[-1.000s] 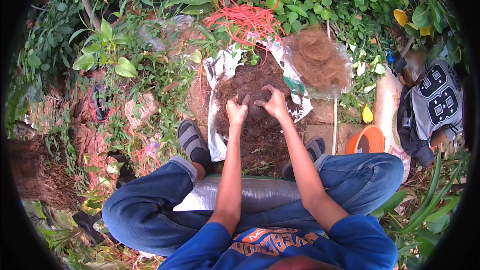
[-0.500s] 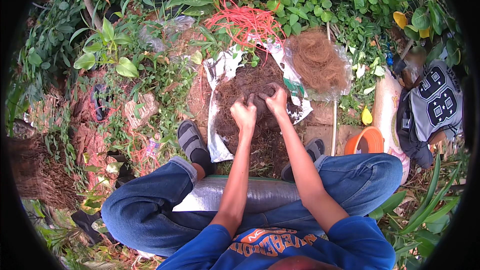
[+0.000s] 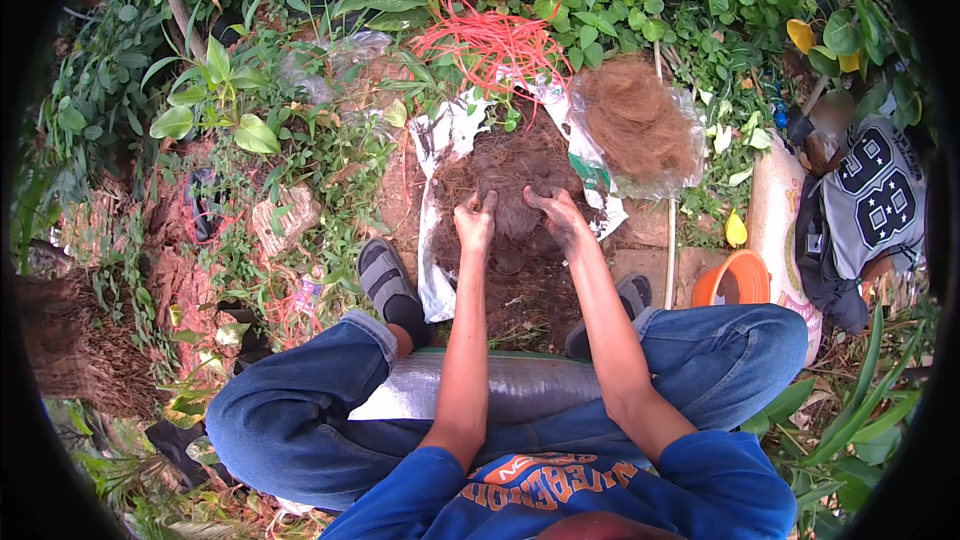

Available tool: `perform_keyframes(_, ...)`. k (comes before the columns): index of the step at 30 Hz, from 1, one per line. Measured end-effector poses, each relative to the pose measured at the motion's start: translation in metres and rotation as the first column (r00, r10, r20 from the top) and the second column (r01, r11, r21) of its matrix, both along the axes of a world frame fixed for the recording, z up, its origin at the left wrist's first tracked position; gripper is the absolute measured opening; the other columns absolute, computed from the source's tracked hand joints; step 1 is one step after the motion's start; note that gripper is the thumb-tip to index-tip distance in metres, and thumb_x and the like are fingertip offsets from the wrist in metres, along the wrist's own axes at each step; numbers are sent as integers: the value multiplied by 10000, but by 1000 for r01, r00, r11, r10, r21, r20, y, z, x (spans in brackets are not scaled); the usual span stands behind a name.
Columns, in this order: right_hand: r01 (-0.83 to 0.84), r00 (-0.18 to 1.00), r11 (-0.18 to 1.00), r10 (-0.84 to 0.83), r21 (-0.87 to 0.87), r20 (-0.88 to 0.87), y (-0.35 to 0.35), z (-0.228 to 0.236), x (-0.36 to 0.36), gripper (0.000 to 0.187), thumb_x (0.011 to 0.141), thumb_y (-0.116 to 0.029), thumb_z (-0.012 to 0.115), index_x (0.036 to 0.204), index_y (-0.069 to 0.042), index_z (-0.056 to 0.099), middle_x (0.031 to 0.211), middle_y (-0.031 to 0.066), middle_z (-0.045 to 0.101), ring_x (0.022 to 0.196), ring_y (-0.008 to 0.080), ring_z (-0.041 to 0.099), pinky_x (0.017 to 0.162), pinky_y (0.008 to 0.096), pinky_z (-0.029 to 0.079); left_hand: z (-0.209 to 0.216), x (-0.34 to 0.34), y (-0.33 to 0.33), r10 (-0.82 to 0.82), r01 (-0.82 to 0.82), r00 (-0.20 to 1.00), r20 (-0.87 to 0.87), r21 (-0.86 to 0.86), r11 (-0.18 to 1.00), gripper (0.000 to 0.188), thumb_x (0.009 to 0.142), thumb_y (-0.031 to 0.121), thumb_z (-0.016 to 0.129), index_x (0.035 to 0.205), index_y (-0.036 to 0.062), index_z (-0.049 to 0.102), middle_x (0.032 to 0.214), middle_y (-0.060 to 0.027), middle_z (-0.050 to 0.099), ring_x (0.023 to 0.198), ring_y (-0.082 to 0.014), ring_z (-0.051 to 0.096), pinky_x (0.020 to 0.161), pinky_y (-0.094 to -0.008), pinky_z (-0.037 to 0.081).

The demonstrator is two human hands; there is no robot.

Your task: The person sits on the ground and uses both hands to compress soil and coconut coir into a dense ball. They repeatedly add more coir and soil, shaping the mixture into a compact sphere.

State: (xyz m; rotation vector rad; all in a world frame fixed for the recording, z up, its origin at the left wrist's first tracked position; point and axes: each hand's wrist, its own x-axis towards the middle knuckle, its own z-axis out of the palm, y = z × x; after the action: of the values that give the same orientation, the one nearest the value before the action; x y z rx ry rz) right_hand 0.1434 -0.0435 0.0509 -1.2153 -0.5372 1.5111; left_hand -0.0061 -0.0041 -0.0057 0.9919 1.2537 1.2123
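As a person in a blue T-shirt (image 3: 690, 485) and rolled-cuff jeans (image 3: 300, 410) sits outdoors with knees spread wide, two bare hands close in on a dark, fibrous clump of soil (image 3: 517, 217). The left hand (image 3: 474, 221) is at the clump's left side and the right hand (image 3: 560, 218), smudged with dirt toward the wrist, at its right, with the thumbs turned toward each other across a narrow gap that the clump fills. The other fingertips are lost against the dark soil, and whether they are gripping cannot be told.

Below and around the fingers, loose soil and root-like fibres cover a spread-out white sack (image 3: 437, 290). Just beyond the fingertips lies a tangle of red string (image 3: 490, 48); to their upper right, a mat of brown fibre (image 3: 635, 125) rests on clear plastic (image 3: 688, 162). Farther right of the fingers stand a pale pole (image 3: 670, 250), an orange pot (image 3: 703, 285) and a plump pale sack (image 3: 775, 210), with another person in a grey top (image 3: 878, 205) well apart at the edge. Between the fingers and the lap lies a silver-surfaced bundle (image 3: 510, 387); to their left sits a rough stone (image 3: 286, 220).
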Motion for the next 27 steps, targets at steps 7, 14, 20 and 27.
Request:
perform_keyframes(7, 78, 996, 994, -75, 74, -43, 6, -1, 5, 468, 786, -222, 761, 1145, -5, 552, 1070, 60, 626, 986, 189, 592, 864, 332, 470, 0, -7, -23, -93, 504, 367, 926, -114, 856, 758, 906, 631, 323, 1417, 73, 287, 1437, -153, 343, 1315, -302, 337, 1085, -500, 259)
perform_keyframes(14, 64, 957, 989, -99, 133, 274, 8, -2, 11, 332, 804, -168, 735, 1042, 25, 606, 966, 64, 650, 873, 153, 589, 790, 303, 467, -18, 1, -20, -280, 627, 265, 923, 56, 777, 657, 886, 465, 551, 1406, 141, 313, 1434, -83, 369, 1318, -286, 364, 1058, -545, 320)
perform_keyframes(20, 123, 951, 989, -140, 79, 276, 7, -6, -5, 282, 818, -145, 714, 1017, 30, 618, 948, 71, 655, 823, 146, 597, 745, 306, 474, -8, 6, -31, -244, 460, 485, 840, -7, 888, 618, 801, 40, 705, 1324, 103, 382, 1294, -85, 504, 1211, -272, 490, 998, -486, 443)
perform_keyframes(27, 364, 906, 927, -375, 88, 195, 13, -39, -9, 245, 831, -141, 695, 1006, 20, 635, 917, 61, 660, 772, 154, 606, 721, 314, 479, 13, 28, -31, -185, 295, 858, 479, -165, 941, 355, 799, 41, 694, 1110, -61, 556, 1054, -134, 637, 933, -195, 634, 852, -330, 503)
